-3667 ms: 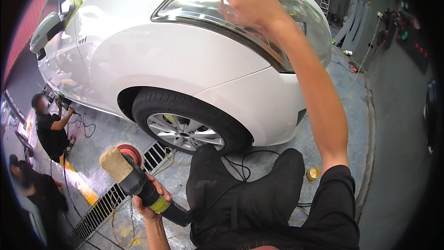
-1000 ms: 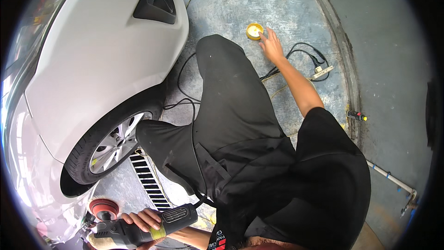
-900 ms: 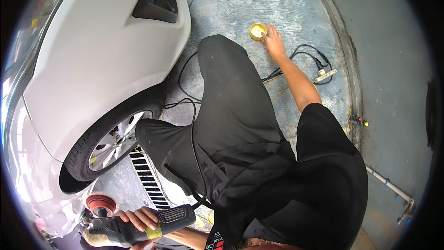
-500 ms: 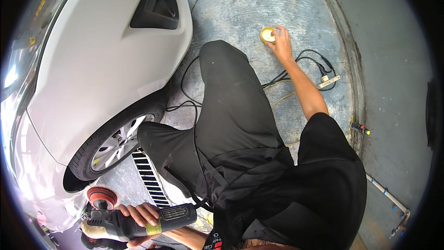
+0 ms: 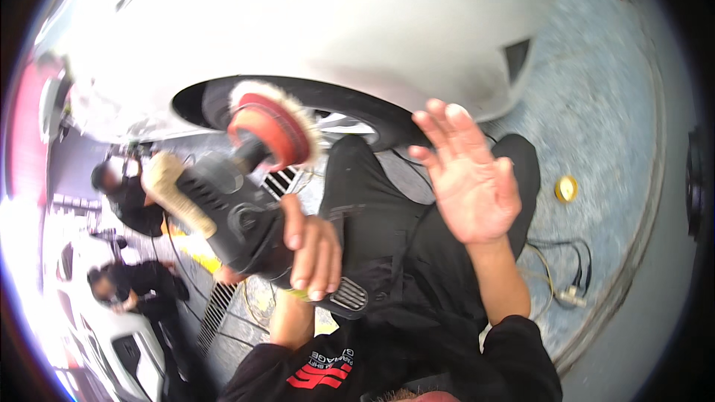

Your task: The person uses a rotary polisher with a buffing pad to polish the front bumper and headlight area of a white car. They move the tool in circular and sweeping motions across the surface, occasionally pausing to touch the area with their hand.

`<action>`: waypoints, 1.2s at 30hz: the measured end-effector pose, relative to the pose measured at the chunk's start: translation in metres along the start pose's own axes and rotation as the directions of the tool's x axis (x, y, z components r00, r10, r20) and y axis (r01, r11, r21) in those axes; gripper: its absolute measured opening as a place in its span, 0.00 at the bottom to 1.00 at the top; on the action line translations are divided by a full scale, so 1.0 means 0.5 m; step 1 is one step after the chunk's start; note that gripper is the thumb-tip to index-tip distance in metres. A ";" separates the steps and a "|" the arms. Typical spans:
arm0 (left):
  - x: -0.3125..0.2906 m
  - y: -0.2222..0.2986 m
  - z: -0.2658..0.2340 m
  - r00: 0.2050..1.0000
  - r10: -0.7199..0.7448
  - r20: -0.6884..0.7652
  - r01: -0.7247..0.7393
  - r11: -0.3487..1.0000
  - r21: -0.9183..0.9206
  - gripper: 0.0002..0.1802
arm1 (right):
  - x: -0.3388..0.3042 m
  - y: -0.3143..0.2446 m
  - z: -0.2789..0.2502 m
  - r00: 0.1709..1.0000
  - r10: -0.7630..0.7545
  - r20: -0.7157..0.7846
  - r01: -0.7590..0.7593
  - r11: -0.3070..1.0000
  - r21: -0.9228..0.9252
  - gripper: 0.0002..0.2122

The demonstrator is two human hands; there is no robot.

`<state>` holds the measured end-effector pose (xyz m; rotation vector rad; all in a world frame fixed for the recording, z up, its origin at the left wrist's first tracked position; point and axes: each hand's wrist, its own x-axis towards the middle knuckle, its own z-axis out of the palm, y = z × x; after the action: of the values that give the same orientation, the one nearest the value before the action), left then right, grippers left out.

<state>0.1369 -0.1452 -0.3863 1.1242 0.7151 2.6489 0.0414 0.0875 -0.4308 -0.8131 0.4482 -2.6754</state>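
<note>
My left hand is wrapped round the handle of a black electric polisher, raised in front of my lap. Its front end is bound with tan wrapping. The orange-red backing plate carries a fluffy white wool pad, which faces the white car. I cannot tell whether the pad touches anything. Palm up and fingers spread, my right hand is held above my knee with nothing in it. A pale spot shows on one fingertip. A round yellow tin sits on the floor to the right.
The car's wheel is behind the polisher. Black cables and a white power strip lie at lower right by the wall. A drain grate crosses the floor. Two people in black, one farther and one nearer, are at left.
My right hand has left the yellow tin and come up near the car. The left hand has lifted the polisher toward the middle. The view has turned left.
</note>
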 end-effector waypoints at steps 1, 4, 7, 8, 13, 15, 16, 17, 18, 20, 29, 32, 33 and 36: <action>0.026 0.005 0.015 0.996 -0.052 -0.067 0.053 0.998 0.026 0.40 | 0.026 0.036 0.035 0.999 0.042 -0.001 -0.042 0.998 0.052 0.41; 0.020 0.025 0.001 0.999 -0.043 0.012 0.043 0.999 -0.004 0.40 | 0.082 0.135 0.103 0.980 0.157 0.126 -0.173 0.977 0.122 0.39; 0.002 -0.011 -0.001 0.997 0.063 0.043 -0.060 0.996 -0.066 0.46 | 0.090 0.165 0.133 0.955 0.216 0.202 -0.256 0.945 0.203 0.37; 0.000 -0.010 0.002 0.996 0.081 0.045 -0.077 0.995 -0.070 0.48 | 0.090 0.170 0.140 0.943 0.246 0.225 -0.297 0.926 0.234 0.37; -0.002 -0.007 0.007 0.995 0.095 0.015 -0.094 0.995 -0.036 0.50 | 0.058 0.181 0.135 0.959 0.258 0.121 -0.277 0.943 0.184 0.30; -0.007 -0.003 0.016 0.995 0.099 -0.008 -0.099 0.995 -0.009 0.50 | 0.057 0.180 0.089 0.963 0.189 0.194 -0.183 0.982 -0.049 0.28; 0.001 0.000 0.005 0.995 0.079 0.057 -0.078 0.997 -0.024 0.53 | 0.068 0.162 0.082 0.983 0.160 0.092 -0.141 0.974 -0.179 0.20; -0.002 0.001 0.007 0.995 0.084 0.053 -0.084 0.996 -0.015 0.53 | 0.082 0.151 0.092 0.995 0.103 0.005 -0.092 0.907 -0.410 0.14; -0.005 0.003 0.007 0.996 0.084 0.041 -0.084 0.996 -0.007 0.53 | 0.099 0.129 0.104 0.995 0.007 0.095 0.064 0.694 -0.717 0.14; -0.016 0.009 0.016 0.996 0.092 0.013 -0.093 0.995 0.020 0.54 | 0.123 0.101 0.143 0.904 -0.082 0.420 0.424 0.035 -0.905 0.15; -0.006 0.018 0.021 0.986 0.099 -0.137 -0.079 0.986 0.147 0.58 | 0.042 0.092 0.094 0.998 -0.054 0.029 0.059 0.729 -0.682 0.07; 0.048 0.035 0.054 0.944 0.156 -0.289 -0.044 0.932 0.361 0.56 | -0.005 0.080 0.102 0.987 0.151 0.056 -0.087 0.791 -0.606 0.23; 0.066 0.045 0.052 0.937 0.148 -0.317 0.013 0.891 0.455 0.57 | -0.013 0.072 0.116 0.970 0.227 0.085 -0.139 0.808 -0.572 0.31; 0.114 0.064 0.053 0.918 0.092 -0.385 0.143 0.829 0.541 0.50 | -0.011 0.069 0.179 0.950 0.298 0.087 -0.139 0.659 -0.739 0.48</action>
<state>0.1167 -0.1440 -0.3187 0.6421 1.6630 2.7418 0.1047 0.0400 -0.3758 -1.1254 1.5137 -2.1072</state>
